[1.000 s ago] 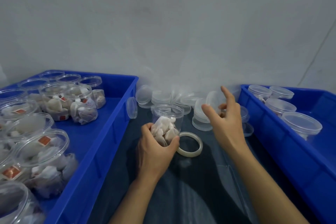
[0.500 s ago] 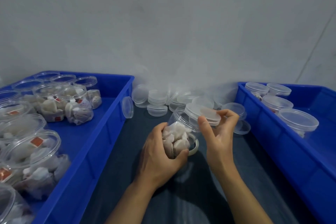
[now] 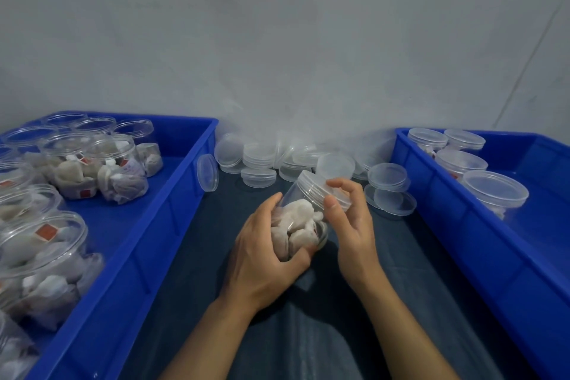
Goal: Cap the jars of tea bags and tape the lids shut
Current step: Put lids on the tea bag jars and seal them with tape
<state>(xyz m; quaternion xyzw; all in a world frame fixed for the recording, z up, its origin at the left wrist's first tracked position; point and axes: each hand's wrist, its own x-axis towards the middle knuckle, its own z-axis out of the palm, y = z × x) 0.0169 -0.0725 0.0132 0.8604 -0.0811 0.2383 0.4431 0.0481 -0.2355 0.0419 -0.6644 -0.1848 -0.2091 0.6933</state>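
Your left hand (image 3: 265, 253) wraps the tilted jar (image 3: 300, 222) of tea bags; your right hand (image 3: 351, 219) curls thumb and fingers around its lid (image 3: 320, 188)

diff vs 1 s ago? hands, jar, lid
The right hand, which was reaching empty toward the loose lids by the wall, took a clear lid and brought it onto the mouth of the jar of tea bags, where its fingers now grip it. The left hand lifted and tilted the jar, still holding it. The blue bins and their jars are unchanged.
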